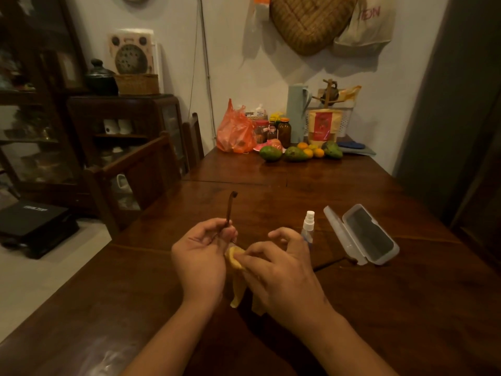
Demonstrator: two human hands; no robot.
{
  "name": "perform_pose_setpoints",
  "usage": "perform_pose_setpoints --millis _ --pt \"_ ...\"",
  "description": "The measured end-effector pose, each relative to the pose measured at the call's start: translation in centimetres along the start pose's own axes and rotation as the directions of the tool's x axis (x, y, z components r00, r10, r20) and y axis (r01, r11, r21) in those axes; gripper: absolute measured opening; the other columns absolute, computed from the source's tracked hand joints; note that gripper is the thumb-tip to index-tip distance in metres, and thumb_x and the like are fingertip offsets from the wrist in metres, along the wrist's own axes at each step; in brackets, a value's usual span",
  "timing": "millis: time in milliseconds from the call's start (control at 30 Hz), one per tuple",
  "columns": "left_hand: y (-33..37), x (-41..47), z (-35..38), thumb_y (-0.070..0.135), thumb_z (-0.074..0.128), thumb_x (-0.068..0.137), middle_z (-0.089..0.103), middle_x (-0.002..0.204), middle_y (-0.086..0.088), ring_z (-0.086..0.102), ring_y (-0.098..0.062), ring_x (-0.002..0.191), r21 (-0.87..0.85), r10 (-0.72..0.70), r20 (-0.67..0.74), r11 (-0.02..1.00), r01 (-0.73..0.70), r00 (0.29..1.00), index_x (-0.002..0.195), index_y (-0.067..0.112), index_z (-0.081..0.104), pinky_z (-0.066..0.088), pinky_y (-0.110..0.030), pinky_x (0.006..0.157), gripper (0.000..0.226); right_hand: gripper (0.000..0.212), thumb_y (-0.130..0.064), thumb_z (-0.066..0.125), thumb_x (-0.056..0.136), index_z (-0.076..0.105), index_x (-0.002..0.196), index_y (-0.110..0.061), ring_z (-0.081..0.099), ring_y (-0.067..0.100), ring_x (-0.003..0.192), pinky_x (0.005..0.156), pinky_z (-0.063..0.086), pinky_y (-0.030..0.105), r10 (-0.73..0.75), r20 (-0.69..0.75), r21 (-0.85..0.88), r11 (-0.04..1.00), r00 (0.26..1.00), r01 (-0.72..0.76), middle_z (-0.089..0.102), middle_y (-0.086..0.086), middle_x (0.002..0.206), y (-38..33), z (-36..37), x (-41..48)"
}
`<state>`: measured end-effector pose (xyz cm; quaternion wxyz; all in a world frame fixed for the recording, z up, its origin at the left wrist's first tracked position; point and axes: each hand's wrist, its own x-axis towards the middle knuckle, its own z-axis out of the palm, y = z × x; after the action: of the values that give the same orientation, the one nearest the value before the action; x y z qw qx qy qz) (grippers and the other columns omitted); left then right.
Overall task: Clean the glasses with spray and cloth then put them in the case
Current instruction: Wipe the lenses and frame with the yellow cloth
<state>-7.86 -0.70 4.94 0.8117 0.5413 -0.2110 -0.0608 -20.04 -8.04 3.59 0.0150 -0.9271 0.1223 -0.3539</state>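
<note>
My left hand (200, 256) grips the glasses (230, 210); one dark temple arm sticks up from its fingers, and the lenses are hidden between my hands. My right hand (282, 270) pinches a yellow cloth (236, 278) against the glasses, the cloth's tail hanging toward the table. A small clear spray bottle (308, 225) with a white nozzle stands just behind my right hand. To the right, the translucent glasses case (364, 234) lies open on the wooden table (379, 308), its dark lining showing.
At the table's far end sit an orange plastic bag (235, 131), jars, mangoes (270, 153), oranges and a pale blue jug (296, 112). Wooden chairs (141, 172) and a cabinet stand at the left.
</note>
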Motion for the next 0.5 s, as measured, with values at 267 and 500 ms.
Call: perform_pose_setpoints --millis 267,500 --pt "-0.23 -0.16 0.13 -0.007 0.070 0.079 0.076 0.078 -0.002 0.074 -0.019 0.075 0.052 0.038 0.030 0.998 -0.039 0.999 0.080 0.028 0.077 0.057 -0.024 0.061 0.035 0.025 -0.046 0.064 0.082 0.077 0.097 -0.030 0.036 0.022 0.120 0.090 0.033 0.036 0.048 -0.048 -0.055 0.997 0.998 -0.051 0.068 -0.015 0.099 0.20 -0.06 0.02" --pt "-0.23 -0.05 -0.14 -0.006 0.070 0.080 0.076 0.079 -0.004 0.075 -0.019 0.076 0.020 0.023 0.021 1.000 -0.024 1.000 0.081 0.027 0.077 0.056 -0.022 0.061 0.034 0.027 -0.038 0.062 0.088 0.073 0.111 -0.033 0.034 0.020 0.126 0.093 0.029 0.033 -0.018 0.046 0.031 0.999 0.999 0.017 0.067 -0.017 0.110 0.80 -0.30 -0.12"
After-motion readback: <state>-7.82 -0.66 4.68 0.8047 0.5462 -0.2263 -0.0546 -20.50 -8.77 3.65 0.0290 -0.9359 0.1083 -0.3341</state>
